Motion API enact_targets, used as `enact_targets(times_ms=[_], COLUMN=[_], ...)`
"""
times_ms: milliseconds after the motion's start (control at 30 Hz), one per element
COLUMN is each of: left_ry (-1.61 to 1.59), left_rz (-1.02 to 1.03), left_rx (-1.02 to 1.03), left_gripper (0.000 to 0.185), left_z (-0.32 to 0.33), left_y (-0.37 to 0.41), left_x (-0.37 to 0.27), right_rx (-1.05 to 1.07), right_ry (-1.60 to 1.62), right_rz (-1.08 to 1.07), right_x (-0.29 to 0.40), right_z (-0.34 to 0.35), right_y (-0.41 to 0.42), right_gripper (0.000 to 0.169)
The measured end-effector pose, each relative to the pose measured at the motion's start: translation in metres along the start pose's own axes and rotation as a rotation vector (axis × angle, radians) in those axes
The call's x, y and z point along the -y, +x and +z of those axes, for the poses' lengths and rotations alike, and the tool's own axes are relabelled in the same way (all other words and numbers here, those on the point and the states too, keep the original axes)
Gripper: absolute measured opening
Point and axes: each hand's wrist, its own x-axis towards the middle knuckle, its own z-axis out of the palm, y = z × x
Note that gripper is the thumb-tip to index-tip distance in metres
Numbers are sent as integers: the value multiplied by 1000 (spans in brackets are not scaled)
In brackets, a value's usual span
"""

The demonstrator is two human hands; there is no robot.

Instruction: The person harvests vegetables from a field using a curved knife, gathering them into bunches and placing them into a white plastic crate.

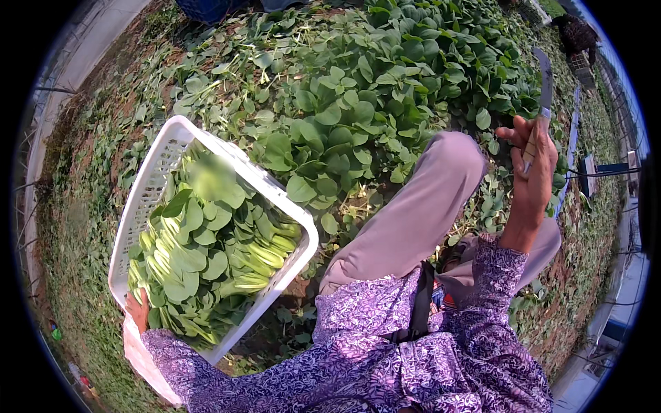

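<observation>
To the left of my knees stands a white plastic crate (pixel 310 232) with slatted walls, holding many cut bok choy (pixel 186 248) with pale stalks and green leaves. My left hand (pixel 137 311) reaches into its near left corner and rests against the stalks; most of the fingers are hidden, so its grip is unclear. Raised on the right, my right hand (pixel 534 165) holds a knife (pixel 545 77) by its light-coloured handle, the curved blade pointing up and away from me. Leafy green plants (pixel 335 124) grow in a dense patch ahead of my bent knee.
Cut leaves and weeds (pixel 222 77) litter the soil around the crate. A blue crate (pixel 206 10) sits at the top edge. Far right, another person (pixel 576 33) bends near a pale crate (pixel 581 69). A pale pinkish sheet (pixel 147 361) lies beneath my left forearm.
</observation>
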Motion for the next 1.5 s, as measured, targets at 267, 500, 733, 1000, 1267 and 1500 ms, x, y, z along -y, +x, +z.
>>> enact_targets(times_ms=[267,500,733,1000,1267,1500], left_ry=[1023,788,196,179,17,338], left_rz=[102,109,199,1159,2123,1993], left_rx=[-464,-260,-329,-610,-5,-42], left_gripper=[77,75,60,39,32,26], left_z=[167,122,-36,-168,14,173], left_y=[113,117,60,-83,-315,-364], left_x=[93,74,-12,-393,-693,-779], right_rx=[-269,-389,-608,-239,-115,9], right_ry=[-53,-11,88,-806,-368,-537], right_rz=[41,129,86,208,789,794], right_x=[7,-40,-51,-177,-246,-318], right_z=[-47,-88,-138,-159,-160,-164], right_y=[-13,-26,-17,-25,-57,-73], right_gripper=[28,30,28,37,39,30])
